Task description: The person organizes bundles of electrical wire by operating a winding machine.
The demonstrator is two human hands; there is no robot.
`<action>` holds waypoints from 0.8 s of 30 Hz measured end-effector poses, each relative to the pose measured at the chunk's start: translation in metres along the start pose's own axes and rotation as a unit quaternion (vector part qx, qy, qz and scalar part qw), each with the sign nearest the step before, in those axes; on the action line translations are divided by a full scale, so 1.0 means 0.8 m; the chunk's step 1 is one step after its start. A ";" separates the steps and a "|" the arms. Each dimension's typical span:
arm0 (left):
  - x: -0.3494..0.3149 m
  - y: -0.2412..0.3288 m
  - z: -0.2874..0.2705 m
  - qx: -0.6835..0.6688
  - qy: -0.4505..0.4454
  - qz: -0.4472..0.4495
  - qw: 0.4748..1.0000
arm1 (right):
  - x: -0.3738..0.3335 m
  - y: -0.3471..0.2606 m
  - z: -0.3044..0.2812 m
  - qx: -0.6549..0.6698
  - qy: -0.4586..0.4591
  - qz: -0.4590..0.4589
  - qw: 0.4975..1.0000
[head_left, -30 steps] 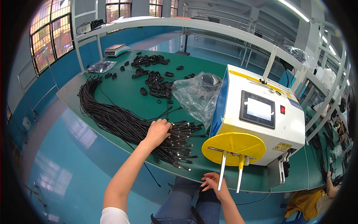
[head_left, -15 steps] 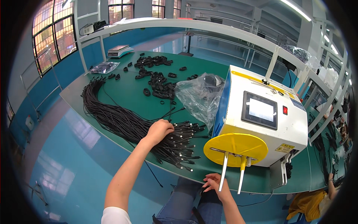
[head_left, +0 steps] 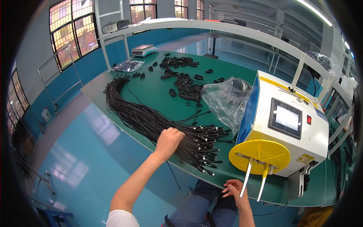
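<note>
A thick bundle of black cables (head_left: 138, 109) lies across the green table, its light-tipped plugs fanned out toward the machine. Over the near side of this bundle is my left hand (head_left: 169, 143), fingers curled together. Its fingertips are hidden and the cables beneath are blurred, so what it pinches cannot be made out. My right hand (head_left: 235, 188) hovers by the table's front edge above my lap, fingers loosely bent and apart, holding nothing visible. Just beside it, two metal rods (head_left: 246, 178) stick out from the yellow disc (head_left: 261, 153) of a white winding machine (head_left: 314, 142).
Coiled black cables (head_left: 189, 89) are scattered toward the back of the green table (head_left: 147, 85). A clear plastic bag (head_left: 223, 98) leans against the machine. A dark bagged packet (head_left: 128, 66) and a small scale (head_left: 144, 50) sit at the far left. A white shelf frame (head_left: 227, 27) spans the back.
The view has swung left, so everything sits farther right in the picture. My left hand has shifted toward the near edge of the bundle. My right hand stays beside the rods.
</note>
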State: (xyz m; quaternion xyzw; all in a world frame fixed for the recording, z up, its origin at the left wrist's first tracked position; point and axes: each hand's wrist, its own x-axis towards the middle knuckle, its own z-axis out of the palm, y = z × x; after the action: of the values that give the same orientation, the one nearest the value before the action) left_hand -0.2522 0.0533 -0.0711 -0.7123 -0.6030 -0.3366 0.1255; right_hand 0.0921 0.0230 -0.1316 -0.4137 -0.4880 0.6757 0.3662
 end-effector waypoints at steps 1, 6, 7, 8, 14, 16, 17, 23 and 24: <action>-0.006 -0.009 -0.008 0.001 -0.003 -0.001 1.000 | -0.002 0.002 -0.001 0.003 0.003 -0.002 1.000; -0.024 -0.039 -0.034 -0.005 0.047 -0.042 0.998 | 0.001 -0.003 0.002 -0.008 -0.003 0.001 1.000; -0.025 -0.038 -0.036 -0.016 0.031 -0.013 0.999 | 0.001 -0.004 0.002 -0.009 -0.002 0.000 1.000; -0.026 -0.038 -0.038 -0.027 0.016 0.017 0.999 | 0.001 -0.005 0.002 -0.010 0.000 -0.001 1.000; -0.029 -0.032 -0.024 0.043 -0.038 0.073 0.996 | 0.001 -0.010 0.008 -0.017 0.011 -0.002 1.000; -0.029 -0.031 -0.026 0.062 -0.058 0.080 0.993 | -0.001 -0.006 0.007 -0.014 0.012 -0.005 1.000; -0.031 -0.030 -0.028 0.063 -0.056 0.080 0.993 | -0.001 -0.004 0.007 -0.012 0.012 -0.006 1.000; -0.036 0.020 -0.038 0.014 0.002 0.139 0.990 | -0.007 0.003 0.022 -0.043 -0.010 -0.025 0.999; -0.035 0.035 -0.036 0.000 0.004 0.164 0.987 | -0.012 0.001 0.034 -0.051 -0.021 -0.051 0.997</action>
State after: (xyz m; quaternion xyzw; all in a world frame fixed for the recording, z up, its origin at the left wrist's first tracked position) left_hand -0.2363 0.0081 -0.0610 -0.7998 -0.4781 -0.3142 0.1816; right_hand 0.0708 0.0044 -0.1252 -0.3926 -0.5500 0.6387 0.3680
